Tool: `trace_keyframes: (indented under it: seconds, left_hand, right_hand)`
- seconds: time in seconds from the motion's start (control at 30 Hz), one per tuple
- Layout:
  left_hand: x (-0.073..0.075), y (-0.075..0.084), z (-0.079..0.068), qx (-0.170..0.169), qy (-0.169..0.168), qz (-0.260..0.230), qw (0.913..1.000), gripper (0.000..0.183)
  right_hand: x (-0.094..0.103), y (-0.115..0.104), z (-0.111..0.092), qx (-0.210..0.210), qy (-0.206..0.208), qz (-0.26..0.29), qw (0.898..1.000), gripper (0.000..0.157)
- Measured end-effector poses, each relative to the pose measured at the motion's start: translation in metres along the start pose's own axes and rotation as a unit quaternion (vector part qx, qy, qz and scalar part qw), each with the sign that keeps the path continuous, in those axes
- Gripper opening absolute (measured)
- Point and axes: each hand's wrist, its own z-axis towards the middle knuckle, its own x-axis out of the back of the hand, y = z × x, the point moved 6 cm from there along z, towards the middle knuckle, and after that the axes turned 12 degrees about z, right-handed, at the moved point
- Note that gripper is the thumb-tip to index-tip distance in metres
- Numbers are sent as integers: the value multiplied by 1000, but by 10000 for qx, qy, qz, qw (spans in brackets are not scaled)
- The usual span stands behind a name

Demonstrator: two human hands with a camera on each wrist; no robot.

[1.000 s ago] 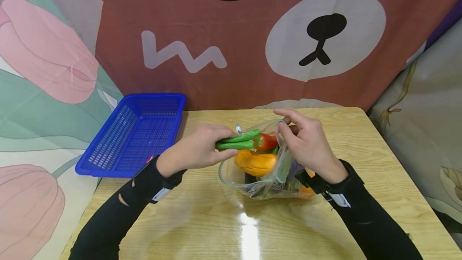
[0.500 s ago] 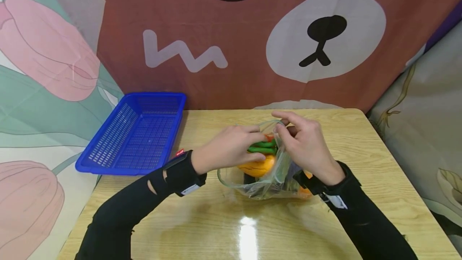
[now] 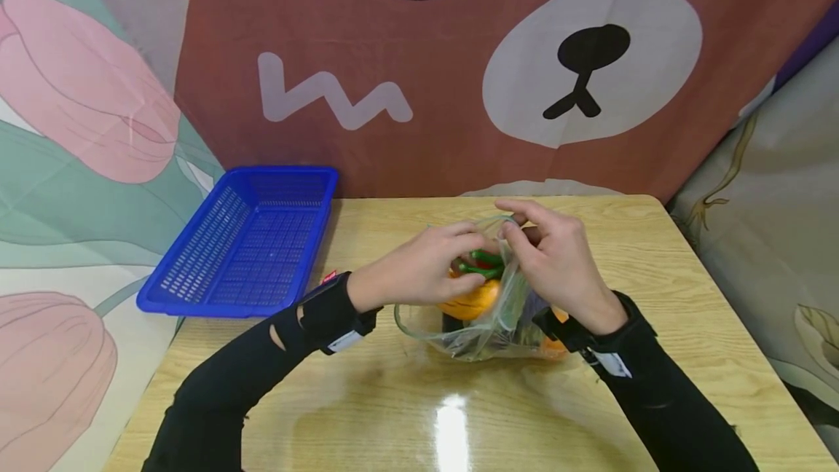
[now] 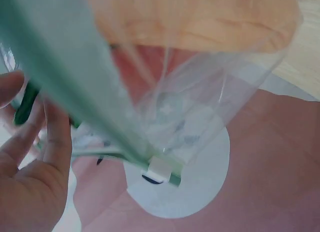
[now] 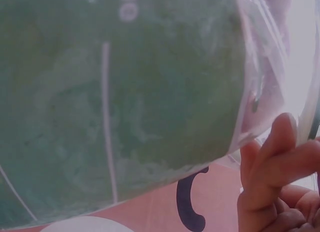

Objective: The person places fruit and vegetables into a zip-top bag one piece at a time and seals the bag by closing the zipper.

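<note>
A clear plastic zip bag (image 3: 481,344) with a green-tinted rim stands on the table, filled with vegetables. My left hand (image 3: 435,261) reaches into its mouth, thumb and fingers parted around two slim green chili peppers (image 3: 483,269). Below them lies a rounded orange-yellow vegetable (image 3: 473,302); a bit of red shows between the peppers. In the left wrist view, a green pepper tip (image 4: 27,103) shows among the fingers, near the slider (image 4: 160,168) on the rim. My right hand (image 3: 557,261) pinches the bag's far right rim between thumb and fingers.
A blue perforated plastic basket (image 3: 262,239) stands at the table's back left, with a small red tag (image 3: 329,277) near its right side. Behind the wooden table (image 3: 367,414) hangs a brown cloth (image 3: 328,35) with a bear print.
My left hand has moved right into the bag's mouth, bringing the green chili peppers over the other vegetables. The peppers now lie spread apart as its fingers loosen. My right hand stays put.
</note>
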Motion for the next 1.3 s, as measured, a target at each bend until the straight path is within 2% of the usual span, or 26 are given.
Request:
trace_keyframes:
  seconds: [0.13,0.2,0.33,0.43,0.5,0.57,0.67,0.83,0.97,1.1,1.2,1.3]
  left_hand:
    - [6,-2,-2,-120,199,81,9997,21]
    - [5,-1,-1,-258,261,299,9989,16]
    - [-9,3,4,-421,-15,1079,9933,9]
    - [-19,5,6,-442,-279,1791,9824,3]
    - [-23,5,6,-428,-355,2057,9770,4]
    - [-22,4,5,-399,-343,2085,9766,5]
    - [-16,1,3,-400,-223,1878,9811,13]
    - [3,-7,-5,-350,331,1423,9886,7]
    - [17,-22,-15,218,623,1220,9903,11]
    - [23,-44,-29,1160,526,1033,9865,29]
    - [19,-56,-41,1752,104,828,9810,38]
    - [9,-62,-48,1971,-568,691,9763,41]
  right_hand:
    - [-1,0,0,-21,-20,29,10000,27]
    - [-2,0,0,-25,-19,42,10000,27]
    - [-4,-1,0,-31,-36,74,10000,28]
    - [-5,-1,0,-17,-67,90,9999,28]
    - [-5,-1,-1,-22,-76,97,9999,28]
    - [-5,0,-1,-40,-68,98,9999,28]
    - [-4,0,-1,-35,-48,72,10000,28]
    - [-2,-1,1,38,-19,91,9999,27]
    - [-2,0,1,-9,-26,151,9999,28]
    - [-2,1,1,-60,-17,138,9999,28]
    - [-2,1,1,-72,4,152,9999,29]
    - [-2,1,0,-103,1,184,9998,29]
